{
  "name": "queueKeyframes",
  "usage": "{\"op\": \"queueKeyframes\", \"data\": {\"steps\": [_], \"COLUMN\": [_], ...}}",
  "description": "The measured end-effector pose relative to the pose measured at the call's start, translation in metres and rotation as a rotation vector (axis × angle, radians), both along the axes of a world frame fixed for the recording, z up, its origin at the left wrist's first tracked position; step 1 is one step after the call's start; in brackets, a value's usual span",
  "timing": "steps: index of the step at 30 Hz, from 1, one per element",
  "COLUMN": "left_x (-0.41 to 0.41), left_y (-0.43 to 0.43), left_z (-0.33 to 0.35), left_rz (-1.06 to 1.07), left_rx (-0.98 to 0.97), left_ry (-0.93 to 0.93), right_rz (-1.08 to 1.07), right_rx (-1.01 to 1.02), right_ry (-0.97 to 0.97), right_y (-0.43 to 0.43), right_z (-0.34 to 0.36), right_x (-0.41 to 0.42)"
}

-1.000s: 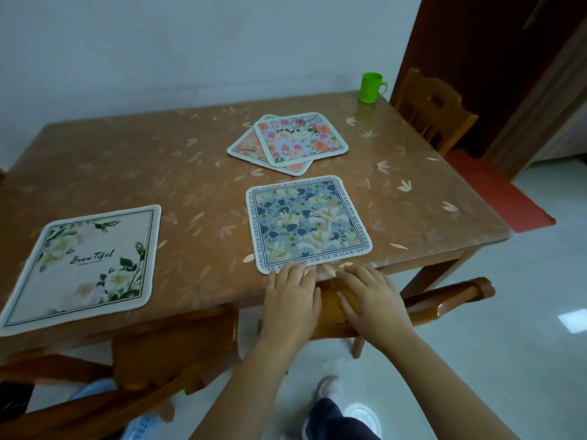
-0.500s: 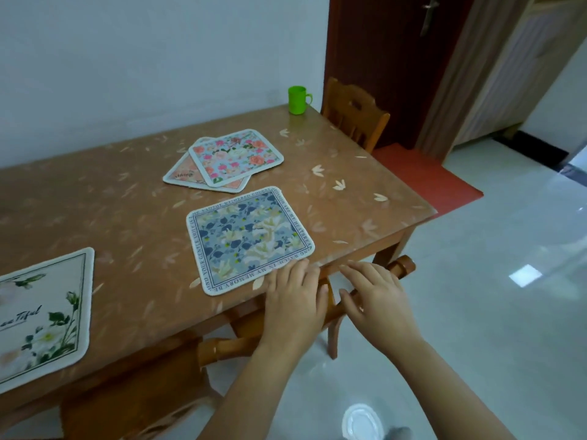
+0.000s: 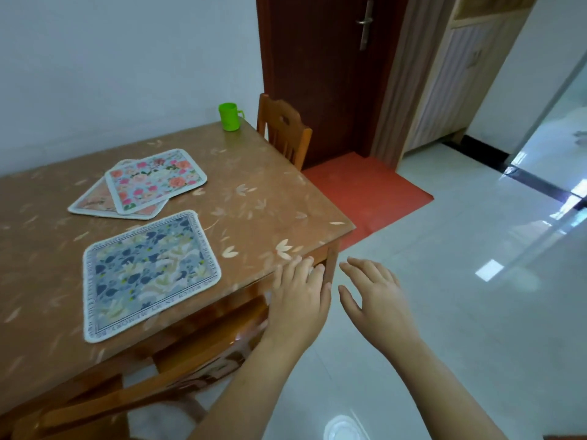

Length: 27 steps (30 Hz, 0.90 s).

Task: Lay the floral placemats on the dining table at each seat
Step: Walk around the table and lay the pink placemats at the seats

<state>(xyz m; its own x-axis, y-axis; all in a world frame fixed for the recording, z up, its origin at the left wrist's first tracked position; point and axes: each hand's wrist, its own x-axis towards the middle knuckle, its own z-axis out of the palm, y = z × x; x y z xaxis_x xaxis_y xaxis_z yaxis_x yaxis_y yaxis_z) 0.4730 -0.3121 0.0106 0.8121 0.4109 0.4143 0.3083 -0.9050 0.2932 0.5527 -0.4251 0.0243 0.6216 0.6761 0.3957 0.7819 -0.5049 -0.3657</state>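
Head view: both hands (image 3: 298, 300) (image 3: 376, 296) empty, fingers spread; green cup (image 3: 229, 116), chair (image 3: 283, 130) beyond table (image 3: 286, 214).

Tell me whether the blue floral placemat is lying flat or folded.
Flat: the blue floral placemat lies fully spread, all four corners showing on the table.

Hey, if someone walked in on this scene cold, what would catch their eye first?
Probably the blue floral placemat lying flat near the table's front edge, with two pink placemats overlapping just behind it. Next, the bright green cup at the far corner, and both empty hands, left hand and right hand, open by the near corner.
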Motion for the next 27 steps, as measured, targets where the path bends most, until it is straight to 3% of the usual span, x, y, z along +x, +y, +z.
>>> {"op": "queueKeyframes", "data": {"steps": [9,14,18,27], "left_x": [0.113,0.173,0.234,0.385], "left_y": [-0.046,-0.045,-0.021,0.061], "left_z": [-0.008,-0.015,-0.020,-0.018], "left_rz": [-0.030,-0.070,-0.049,0.050], "left_rx": [-0.066,-0.009,0.054,-0.137], "left_ry": [0.054,0.054,0.037,0.035], "right_rz": [-0.068,-0.127,-0.147,-0.112], "right_rx": [-0.001,-0.005,-0.035,-0.099], "right_ry": [0.003,0.038,0.037,0.012], "right_y": [-0.053,-0.054,-0.043,0.027], "right_z": [-0.013,-0.019,-0.023,-0.005], "right_x": [0.106,0.165,0.222,0.380]}}
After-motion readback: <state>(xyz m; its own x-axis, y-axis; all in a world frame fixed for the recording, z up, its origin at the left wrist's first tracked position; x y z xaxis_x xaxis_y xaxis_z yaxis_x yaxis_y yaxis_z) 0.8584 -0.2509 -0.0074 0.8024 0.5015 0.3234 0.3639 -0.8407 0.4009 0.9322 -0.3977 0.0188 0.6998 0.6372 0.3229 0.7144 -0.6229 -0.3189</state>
